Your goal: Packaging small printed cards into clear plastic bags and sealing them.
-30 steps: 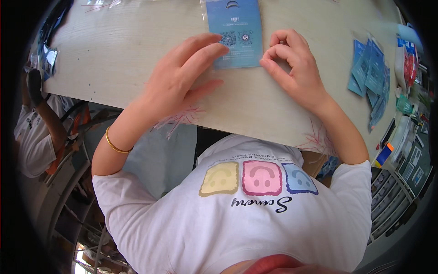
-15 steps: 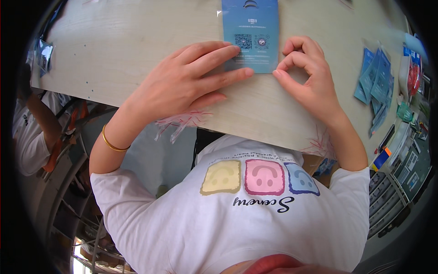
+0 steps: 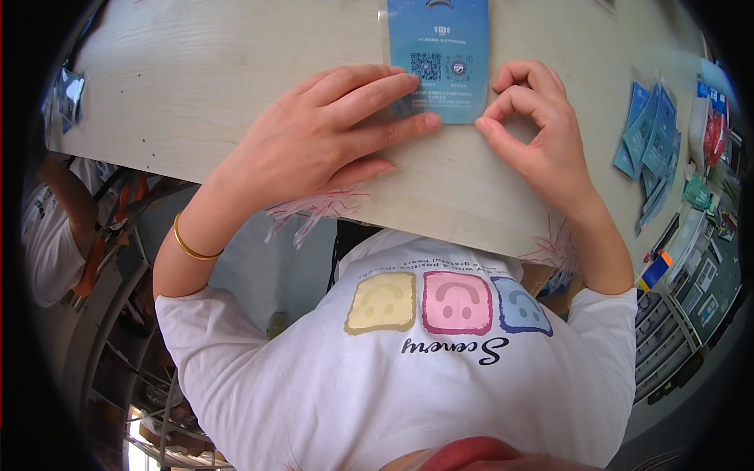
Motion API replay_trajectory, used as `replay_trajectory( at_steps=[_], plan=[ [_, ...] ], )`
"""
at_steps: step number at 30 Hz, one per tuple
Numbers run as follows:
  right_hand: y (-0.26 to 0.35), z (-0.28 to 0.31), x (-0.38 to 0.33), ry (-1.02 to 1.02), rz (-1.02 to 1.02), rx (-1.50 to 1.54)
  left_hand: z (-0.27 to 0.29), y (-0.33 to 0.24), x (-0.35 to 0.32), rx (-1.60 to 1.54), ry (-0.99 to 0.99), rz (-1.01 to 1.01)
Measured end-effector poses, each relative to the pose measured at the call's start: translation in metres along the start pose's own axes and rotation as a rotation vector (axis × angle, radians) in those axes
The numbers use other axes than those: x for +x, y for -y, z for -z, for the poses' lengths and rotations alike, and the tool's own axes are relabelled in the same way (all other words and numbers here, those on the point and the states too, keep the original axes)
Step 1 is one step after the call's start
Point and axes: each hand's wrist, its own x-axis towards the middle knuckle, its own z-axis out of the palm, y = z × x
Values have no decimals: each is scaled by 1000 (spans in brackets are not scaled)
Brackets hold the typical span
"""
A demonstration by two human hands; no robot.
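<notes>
A blue hang-hole card in a transparent plastic sleeve (image 3: 440,51) lies flat on the table at the top middle. Over its lower left part rests my left hand (image 3: 322,133), palm down, its fingers stretched and spread. My right hand (image 3: 542,122) is at the lower right corner of the sleeve. Its thumb and index finger are pressed tip to tip in a pinch, and whatever is between them is too small to make out. Thin transparent strips with red lines (image 3: 318,206) hang in a bunch at the table's near edge, below my left hand.
More blue sleeved cards (image 3: 652,137) lie in a loose pile on the right. Another bunch of red-lined strips (image 3: 552,247) sits at the near edge by my right forearm. A co-worker's arm (image 3: 75,196) shows at the far left, near a small transparent packet (image 3: 71,98).
The view has shifted slightly, so the card appears a little farther right and up. Both hands keep nearly the same pose on and beside it.
</notes>
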Motion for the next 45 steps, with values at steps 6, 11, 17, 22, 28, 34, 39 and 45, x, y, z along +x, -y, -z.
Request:
replay_trajectory(
  at_steps=[6, 11, 17, 22, 28, 34, 39, 45],
  plan=[
    [2, 0, 0, -2, -14, -11, -1, 0, 1, -12, -2, 3],
    [0, 2, 4, -22, -38, -59, -1, 0, 0, 10, -5, -5],
    [-25, 13, -4, -294, 184, -231, 0, 0, 0, 29, 8, -1],
    [-14, 2, -11, -5, 469, -454, 7, 6, -3, -63, 1, -15],
    [-20, 15, -15, -52, 441, -461, 23, 19, -4, -148, -106, -106],
    [-22, 9, -18, -20, 456, -472, 30, 37, 86, 212, -335, -66],
    [-77, 66, -47, -124, 383, -573, 10, 80, 150, 268, -170, -53],
    [-76, 76, -54, -412, 121, -764, -7, 33, 146, 294, -32, -65]
  ],
)
